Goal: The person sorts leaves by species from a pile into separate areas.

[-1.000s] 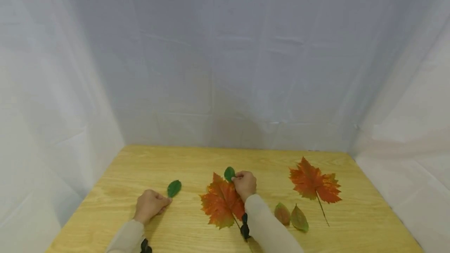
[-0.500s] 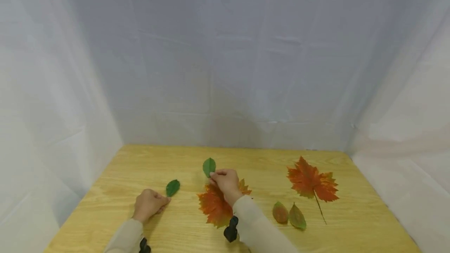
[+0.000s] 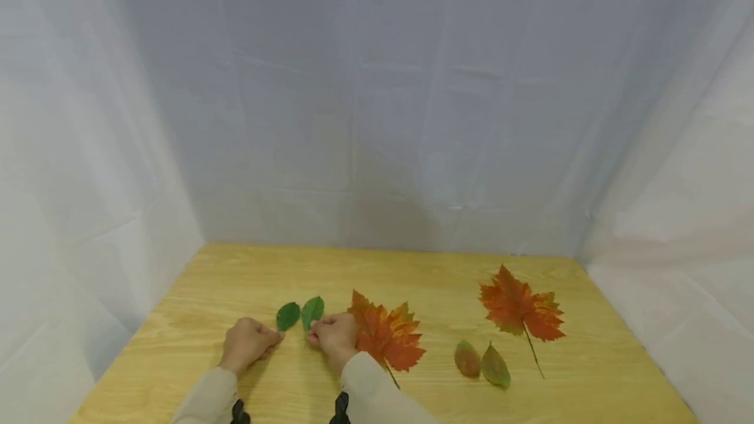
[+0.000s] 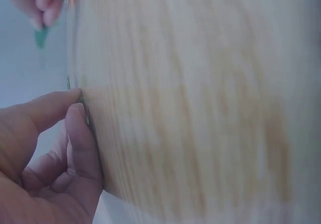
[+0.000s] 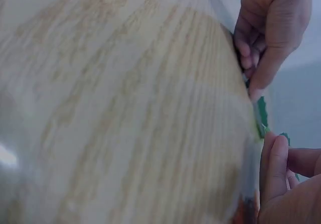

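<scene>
On the left of the wooden table, my left hand [image 3: 246, 345] pinches the lower tip of a dark green toothed leaf [image 3: 288, 316], which lies on the wood. Thumb and forefinger meet at the tabletop in the left wrist view, where little of that leaf shows. Just to the right, a second, lighter green leaf [image 3: 313, 309] is pinched by my right hand [image 3: 337, 339] at its lower end. It stands beside the first leaf, tip upward; whether the two touch is unclear. Both green leaves appear near the fingertips in the right wrist view.
An orange-red maple leaf [image 3: 385, 332] lies right beside my right hand, its stem partly behind the sleeve. Farther right are a reddish-green leaf [image 3: 467, 358], a green-brown leaf [image 3: 495, 367] and another maple leaf [image 3: 518, 306]. White sheeting [image 3: 377, 149] surrounds the table [image 3: 247, 257].
My right hand has carried its green leaf leftward, from over the middle maple leaf to beside the other green leaf. That maple leaf is now more exposed. The left hand stays in place.
</scene>
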Available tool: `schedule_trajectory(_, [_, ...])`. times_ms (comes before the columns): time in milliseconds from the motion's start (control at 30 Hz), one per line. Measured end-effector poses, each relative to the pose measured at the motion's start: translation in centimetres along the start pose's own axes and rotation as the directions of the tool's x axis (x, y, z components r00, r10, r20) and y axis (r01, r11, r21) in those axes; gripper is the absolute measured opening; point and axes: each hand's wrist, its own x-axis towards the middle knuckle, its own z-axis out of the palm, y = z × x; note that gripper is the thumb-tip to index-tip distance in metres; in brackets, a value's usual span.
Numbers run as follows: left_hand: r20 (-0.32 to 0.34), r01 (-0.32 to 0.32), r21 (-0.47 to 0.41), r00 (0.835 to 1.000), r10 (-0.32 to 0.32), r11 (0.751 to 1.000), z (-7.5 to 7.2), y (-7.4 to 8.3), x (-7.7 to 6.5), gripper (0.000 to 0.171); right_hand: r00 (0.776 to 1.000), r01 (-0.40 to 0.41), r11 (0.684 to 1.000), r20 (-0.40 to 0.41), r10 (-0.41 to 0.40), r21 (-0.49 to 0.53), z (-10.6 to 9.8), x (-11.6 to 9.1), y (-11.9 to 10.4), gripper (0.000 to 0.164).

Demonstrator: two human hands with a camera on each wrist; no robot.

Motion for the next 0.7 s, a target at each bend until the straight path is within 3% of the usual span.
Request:
schedule_trajectory(267, [0.015,0.001,-0.004,1.000,-0.001,1.000,-0.23,0.07,0.09,0.020,1.000,-0.009,0.998,-0.022,0.008,-0.054,0.33,0.27,0.61,0.006])
schedule_trajectory(700, [0.007,0.019,-0.005,1.000,-0.019,1.000,-0.84,0.22,-0.29,0.020,0.997,-0.073,0.993,0.021,0.075,-0.088,0.56,0.35,-0.20,0.005])
